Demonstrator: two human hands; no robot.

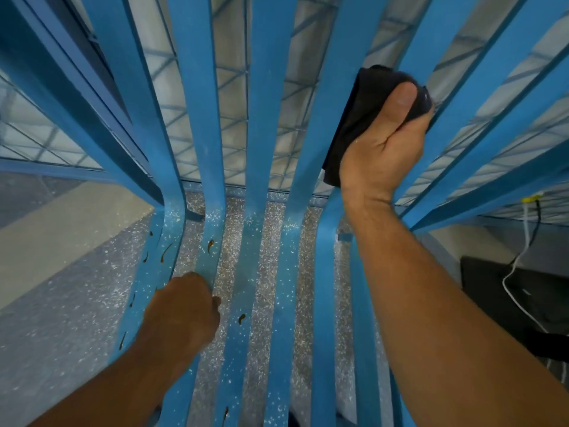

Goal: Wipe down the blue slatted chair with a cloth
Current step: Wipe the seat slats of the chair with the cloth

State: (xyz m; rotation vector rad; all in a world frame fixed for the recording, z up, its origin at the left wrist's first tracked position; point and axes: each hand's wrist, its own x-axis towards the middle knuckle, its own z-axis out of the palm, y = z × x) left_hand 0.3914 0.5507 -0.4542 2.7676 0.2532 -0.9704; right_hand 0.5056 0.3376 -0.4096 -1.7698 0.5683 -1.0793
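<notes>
The blue slatted chair [264, 124] fills the view, its back slats rising at the top and curving down into seat slats below. White specks and several small brown marks dot the seat slats. My right hand [385, 149] grips a black cloth [363, 103] wrapped around a back slat right of centre, thumb pointing up over the cloth. My left hand [181, 312] curls around a seat slat at lower left, fingers hidden under it.
A speckled grey floor [277, 241] shows between the slats. A blue metal fence with mesh [231, 87] stands behind the chair. A pale concrete kerb [61, 241] runs at left. At right lie a dark mat [523, 297] and a white cable [520, 257].
</notes>
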